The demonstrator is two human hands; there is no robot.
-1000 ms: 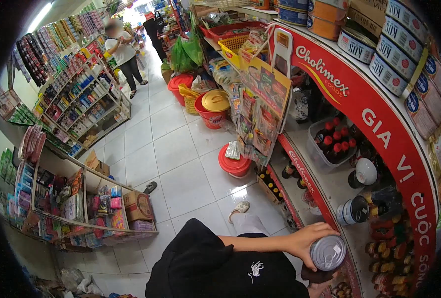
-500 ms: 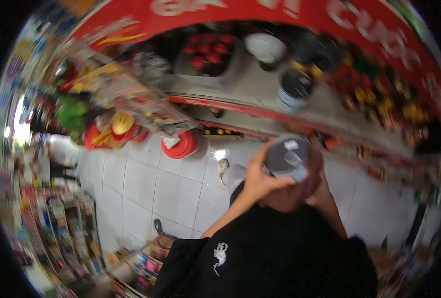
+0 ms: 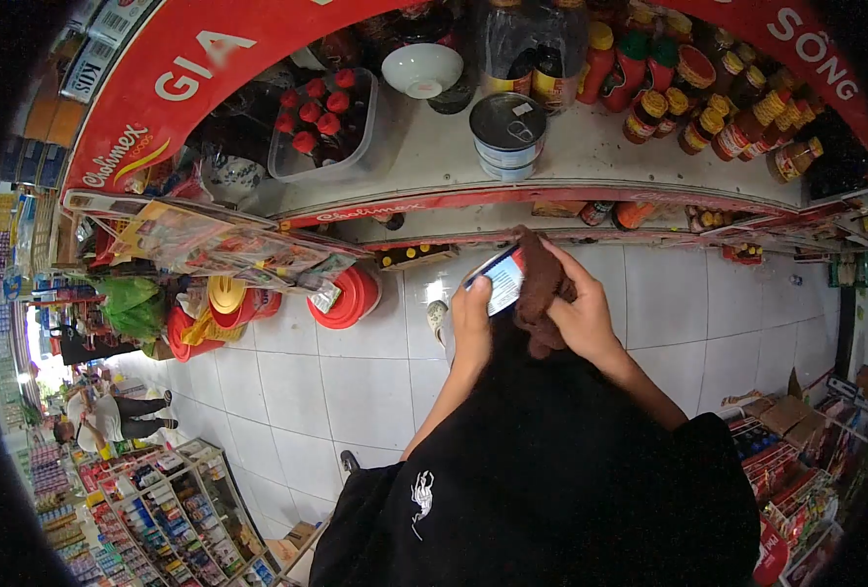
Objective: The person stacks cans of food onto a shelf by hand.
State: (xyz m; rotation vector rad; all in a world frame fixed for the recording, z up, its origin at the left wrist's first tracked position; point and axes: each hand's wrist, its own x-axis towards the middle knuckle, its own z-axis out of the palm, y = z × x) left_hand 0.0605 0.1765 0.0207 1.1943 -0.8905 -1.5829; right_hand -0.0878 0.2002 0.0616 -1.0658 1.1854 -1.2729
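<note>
My left hand [image 3: 472, 318] grips a can [image 3: 502, 281] by its side, thumb over the white and blue label. A brown cloth [image 3: 541, 293] lies against the can's right side. My right hand [image 3: 584, 311] has its fingers wrapped round this cloth and presses it to the can. Both hands are in front of my chest, below the shelf. On the shelf [image 3: 424, 161] above them stand stacked cans [image 3: 507, 134] with a dark top lid.
Red-capped bottles sit in a clear plastic tub [image 3: 367, 127] beside a white bowl [image 3: 422, 70]. Sauce bottles [image 3: 747, 127] fill the shelf's right part. A red lidded bucket [image 3: 346, 297] stands on the tiled floor. Another person [image 3: 111, 419] is at the far left.
The can has turned from lid-up to lying on its side, label showing. The cloth has come into clearer view on its right. The view has shifted, and the shelf shows more sharply.
</note>
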